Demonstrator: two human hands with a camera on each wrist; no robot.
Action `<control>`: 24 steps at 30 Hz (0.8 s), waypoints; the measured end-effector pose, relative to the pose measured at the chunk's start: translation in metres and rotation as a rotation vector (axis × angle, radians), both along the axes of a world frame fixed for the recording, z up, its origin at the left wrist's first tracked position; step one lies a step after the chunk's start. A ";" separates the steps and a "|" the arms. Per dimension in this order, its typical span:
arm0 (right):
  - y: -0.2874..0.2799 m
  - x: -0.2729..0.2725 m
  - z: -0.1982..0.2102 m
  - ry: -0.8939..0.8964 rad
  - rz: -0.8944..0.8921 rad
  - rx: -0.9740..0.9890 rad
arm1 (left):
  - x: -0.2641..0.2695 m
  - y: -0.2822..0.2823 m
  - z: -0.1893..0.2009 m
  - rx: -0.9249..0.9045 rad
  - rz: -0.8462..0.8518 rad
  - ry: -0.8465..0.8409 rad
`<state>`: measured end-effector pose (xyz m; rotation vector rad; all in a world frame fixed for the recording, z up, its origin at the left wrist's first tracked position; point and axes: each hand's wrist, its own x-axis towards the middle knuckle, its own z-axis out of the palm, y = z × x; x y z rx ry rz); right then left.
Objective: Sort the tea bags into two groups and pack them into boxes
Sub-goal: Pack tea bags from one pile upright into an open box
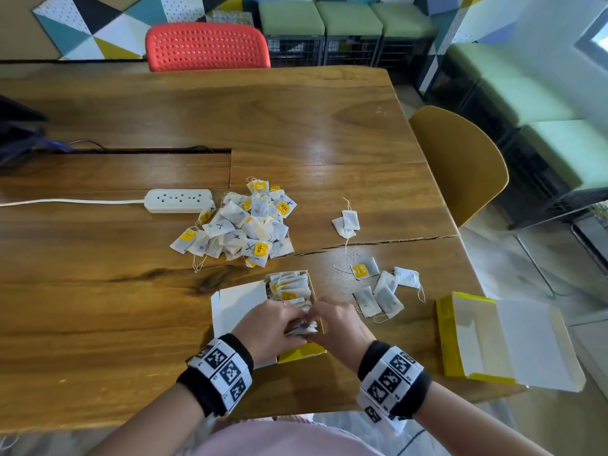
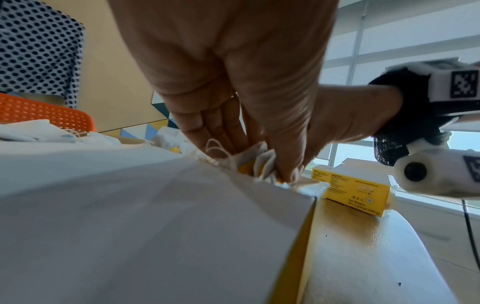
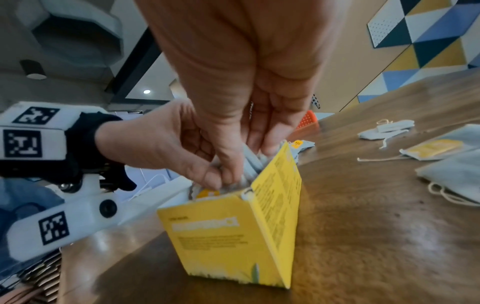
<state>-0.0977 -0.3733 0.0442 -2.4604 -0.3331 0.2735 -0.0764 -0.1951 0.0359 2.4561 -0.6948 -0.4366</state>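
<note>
An open yellow box (image 1: 302,352) stands close to me, packed with a row of tea bags (image 1: 291,289). Both hands meet over its near end. My left hand (image 1: 294,324) and right hand (image 1: 317,319) each pinch a bunch of tea bags (image 1: 304,329) that sits down in the box. In the left wrist view my left hand (image 2: 259,162) grips the crumpled white bags (image 2: 262,166). My right hand (image 3: 241,164) reaches into the yellow box (image 3: 233,236), thumb against the grey bags (image 3: 253,162). A big unsorted pile of tea bags (image 1: 240,222) lies beyond the box.
A second open yellow box (image 1: 506,340) lies at the right table edge. Several loose tea bags (image 1: 381,291) lie between the boxes, a small group of tea bags (image 1: 345,222) farther back. A white power strip (image 1: 179,200) lies left of the pile. A yellow chair (image 1: 460,166) stands at the right.
</note>
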 end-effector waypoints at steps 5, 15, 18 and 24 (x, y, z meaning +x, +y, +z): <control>-0.009 -0.012 0.008 0.045 0.049 -0.100 | 0.003 -0.007 -0.004 0.081 -0.052 -0.071; -0.004 -0.014 0.003 0.185 0.121 -0.203 | 0.004 -0.015 -0.005 0.011 -0.050 -0.014; -0.011 -0.014 0.001 0.178 0.154 -0.102 | 0.004 -0.013 -0.006 -0.006 0.025 -0.036; -0.018 -0.018 -0.002 0.128 0.141 0.009 | 0.009 0.001 -0.009 0.004 -0.220 -0.268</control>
